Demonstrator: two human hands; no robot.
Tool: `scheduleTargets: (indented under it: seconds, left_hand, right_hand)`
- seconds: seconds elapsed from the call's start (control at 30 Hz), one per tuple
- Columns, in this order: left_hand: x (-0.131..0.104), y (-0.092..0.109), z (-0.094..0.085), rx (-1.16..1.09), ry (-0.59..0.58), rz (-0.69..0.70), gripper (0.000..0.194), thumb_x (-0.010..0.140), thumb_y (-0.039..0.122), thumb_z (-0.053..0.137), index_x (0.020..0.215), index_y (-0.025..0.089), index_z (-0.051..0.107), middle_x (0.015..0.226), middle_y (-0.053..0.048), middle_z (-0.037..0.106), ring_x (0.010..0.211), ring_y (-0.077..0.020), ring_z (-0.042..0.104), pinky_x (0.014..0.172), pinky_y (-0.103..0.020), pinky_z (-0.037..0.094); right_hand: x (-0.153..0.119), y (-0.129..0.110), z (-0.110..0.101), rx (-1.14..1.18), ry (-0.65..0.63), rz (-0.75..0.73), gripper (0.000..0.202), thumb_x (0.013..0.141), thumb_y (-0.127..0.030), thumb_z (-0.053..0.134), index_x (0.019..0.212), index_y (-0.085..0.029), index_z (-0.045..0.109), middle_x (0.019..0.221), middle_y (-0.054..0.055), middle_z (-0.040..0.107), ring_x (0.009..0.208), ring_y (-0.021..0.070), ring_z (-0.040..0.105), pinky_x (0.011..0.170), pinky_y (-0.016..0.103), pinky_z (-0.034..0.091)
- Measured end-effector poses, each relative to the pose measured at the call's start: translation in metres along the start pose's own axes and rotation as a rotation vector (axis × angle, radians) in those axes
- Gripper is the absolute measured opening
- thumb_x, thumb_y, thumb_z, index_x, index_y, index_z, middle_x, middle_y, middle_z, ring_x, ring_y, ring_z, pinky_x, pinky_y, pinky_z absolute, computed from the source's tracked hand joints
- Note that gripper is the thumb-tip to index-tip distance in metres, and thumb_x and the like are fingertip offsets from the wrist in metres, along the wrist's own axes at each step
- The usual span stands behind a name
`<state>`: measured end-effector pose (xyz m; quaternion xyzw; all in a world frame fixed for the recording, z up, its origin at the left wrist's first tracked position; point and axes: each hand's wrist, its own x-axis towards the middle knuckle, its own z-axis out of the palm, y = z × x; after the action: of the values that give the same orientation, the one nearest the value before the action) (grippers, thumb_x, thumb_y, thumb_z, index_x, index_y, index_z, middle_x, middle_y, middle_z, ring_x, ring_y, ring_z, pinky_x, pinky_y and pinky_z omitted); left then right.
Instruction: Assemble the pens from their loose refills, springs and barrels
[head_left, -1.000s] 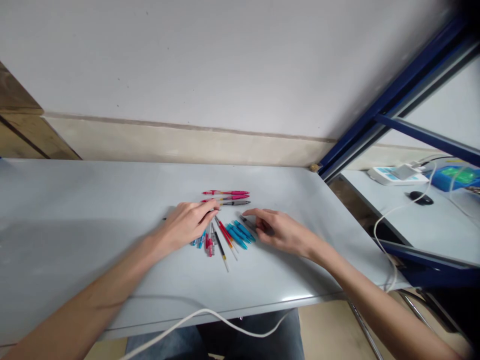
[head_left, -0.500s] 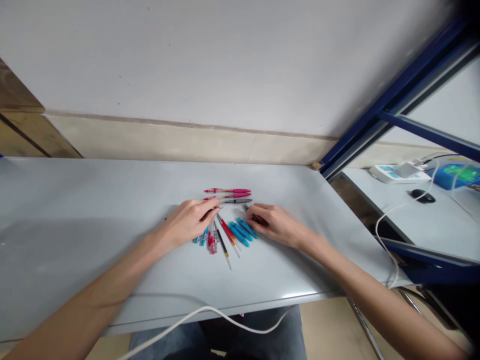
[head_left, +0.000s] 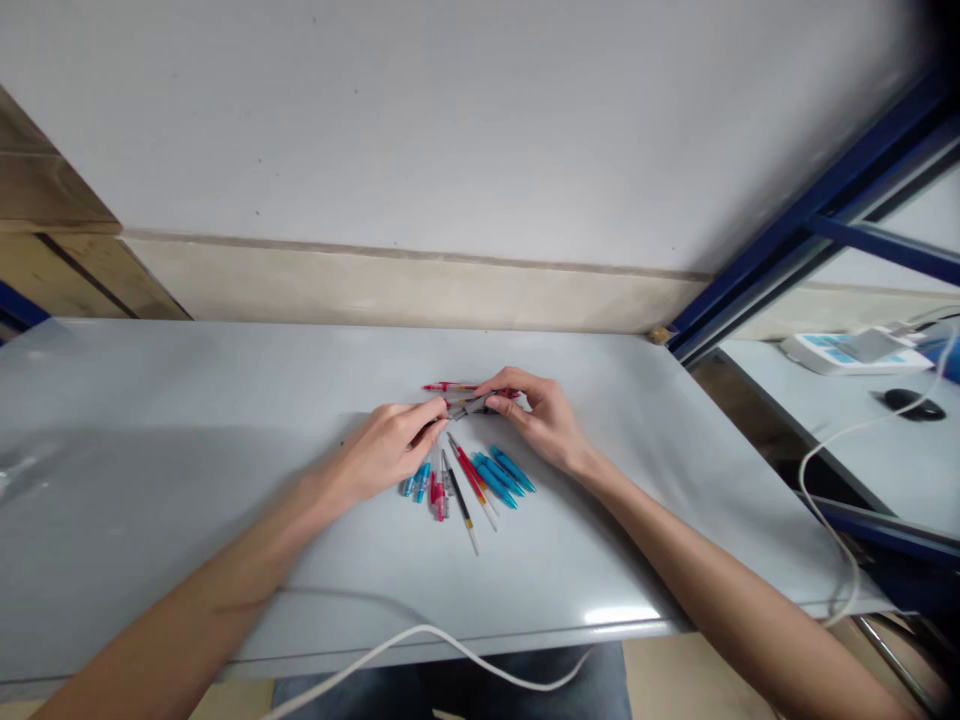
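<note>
My left hand (head_left: 390, 445) is closed in a pinch on a thin pen part, mostly hidden by the fingers. Close to those fingertips, my right hand (head_left: 536, 415) grips a grey pen barrel (head_left: 474, 405) between thumb and fingers. Behind both hands lies a red pen (head_left: 442, 386), partly covered by the right fingers. In front of them are red refills (head_left: 471, 470) and a black refill (head_left: 457, 492). Several blue pen barrels (head_left: 496, 477) rest to their right. Small blue pen pieces (head_left: 415, 484) and red pen pieces (head_left: 437, 497) lie to the left.
A white cable (head_left: 424, 630) hangs across the table's front edge. The grey table (head_left: 187, 530) backs onto a wall with a tiled strip (head_left: 420, 285). Beyond a blue metal frame (head_left: 750, 270) on the right, a black mouse (head_left: 911, 404) and a white device (head_left: 851, 353) stand on another surface.
My right hand has risen from beside the blue barrels toward my left fingertips, bringing the grey barrel there. My left hand keeps its pinch. The whole view has shifted slightly.
</note>
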<state>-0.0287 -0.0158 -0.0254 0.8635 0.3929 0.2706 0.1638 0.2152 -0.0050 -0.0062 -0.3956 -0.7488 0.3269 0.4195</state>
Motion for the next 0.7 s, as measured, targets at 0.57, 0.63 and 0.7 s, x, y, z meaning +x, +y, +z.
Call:
scheduleTargets:
  seconds: [0.57,0.63,0.7]
  left_hand:
    - [0.0,-0.002,-0.003,0.03,0.012,0.021,0.024,0.106,0.032,0.045,0.112,0.023,0.066,0.087,-0.003,0.072,0.068,-0.0137,0.066,0.065,-0.024,0.05]
    - [0.0,0.001,-0.006,0.038,-0.014,0.032,0.026,0.106,0.034,0.045,0.123,0.024,0.062,0.1,-0.005,0.074,0.078,-0.0167,0.071,0.07,-0.026,0.053]
    - [0.0,0.006,-0.007,0.054,-0.044,0.045,0.032,0.106,0.036,0.047,0.135,0.026,0.054,0.111,-0.006,0.074,0.086,-0.0191,0.074,0.074,-0.028,0.056]
  right_hand:
    - [-0.014,-0.002,0.007,-0.105,0.049,0.073,0.024,0.099,-0.038,0.062,0.087,-0.021,0.075,0.078,0.004,0.071,0.073,0.0193,0.062,0.073,0.034,0.048]
    - [-0.015,-0.004,0.009,-0.112,0.027,0.017,0.019,0.098,-0.035,0.063,0.093,-0.022,0.075,0.088,0.005,0.074,0.081,0.0206,0.065,0.076,0.035,0.049]
    - [-0.016,-0.007,0.013,-0.108,-0.01,-0.091,0.012,0.097,-0.03,0.065,0.1,-0.024,0.075,0.098,0.006,0.076,0.091,0.0222,0.066,0.084,0.038,0.05]
